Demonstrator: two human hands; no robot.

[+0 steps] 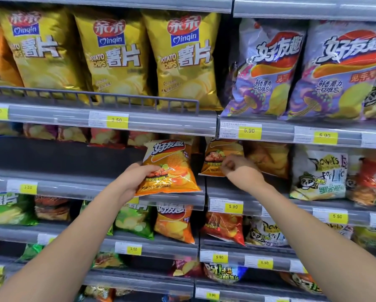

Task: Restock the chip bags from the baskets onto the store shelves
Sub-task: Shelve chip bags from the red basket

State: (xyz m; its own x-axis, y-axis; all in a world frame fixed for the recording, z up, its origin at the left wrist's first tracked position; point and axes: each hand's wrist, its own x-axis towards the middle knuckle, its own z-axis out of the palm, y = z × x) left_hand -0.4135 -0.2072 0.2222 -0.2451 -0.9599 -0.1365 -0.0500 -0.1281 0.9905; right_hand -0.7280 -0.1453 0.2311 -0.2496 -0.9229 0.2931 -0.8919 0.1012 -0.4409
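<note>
At frame centre the left hand (137, 179), fingers clamped, holds a puffy orange foil chip bag (169, 168) at the shelf edge; right hand's (239, 168) curled fingers touch its neighbour (217, 155)—light, crushable, slippery, so best held by edges.

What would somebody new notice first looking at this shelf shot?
Probably the left hand at centre, its grip around an orange chip bag at the second shelf's edge. Just right, the right hand touches a matching orange bag standing on that shelf. Above, big yellow potato chip bags fill the top left, purple bags the top right.
</note>
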